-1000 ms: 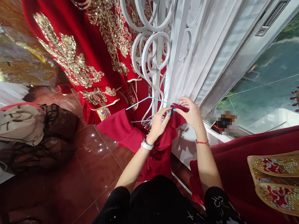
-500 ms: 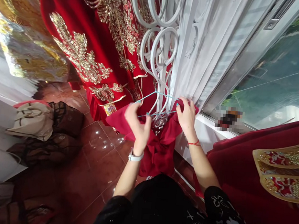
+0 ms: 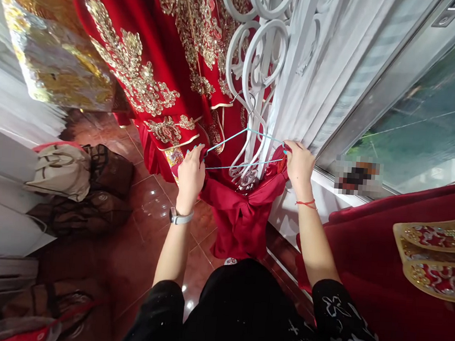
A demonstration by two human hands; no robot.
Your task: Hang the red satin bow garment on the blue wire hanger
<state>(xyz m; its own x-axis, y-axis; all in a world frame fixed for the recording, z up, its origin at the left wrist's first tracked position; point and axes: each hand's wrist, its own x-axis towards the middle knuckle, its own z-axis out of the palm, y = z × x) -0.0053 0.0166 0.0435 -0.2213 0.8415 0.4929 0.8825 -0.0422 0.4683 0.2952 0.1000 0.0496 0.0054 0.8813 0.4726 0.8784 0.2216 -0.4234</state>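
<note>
A dark red garment [image 3: 239, 224] with a gathered front hangs in front of me on a thin light-blue wire hanger [image 3: 247, 129]. The hanger's dark hook points up by the white scrollwork stand. My left hand [image 3: 191, 174], with a watch on the wrist, is closed on the garment at the hanger's left end. At the right end, my right hand [image 3: 299, 164] pinches the garment's bunched shoulder, thumb and fingers together. Between the two hands the hanger's lower bar shows bare above the neckline.
Behind the hanger rises a white scrollwork metal stand [image 3: 266, 52]. Red clothing with gold beading [image 3: 140, 74] hangs to the left, and another red garment [image 3: 348, 238] to the right. Bags [image 3: 60, 170] lie on the tiled floor [image 3: 159, 233]. A window [image 3: 416, 122] is at right.
My left hand has moved left and closed on the garment at the hanger's left end. My right hand has shifted outward and gripped the right shoulder. The view has shifted slightly.
</note>
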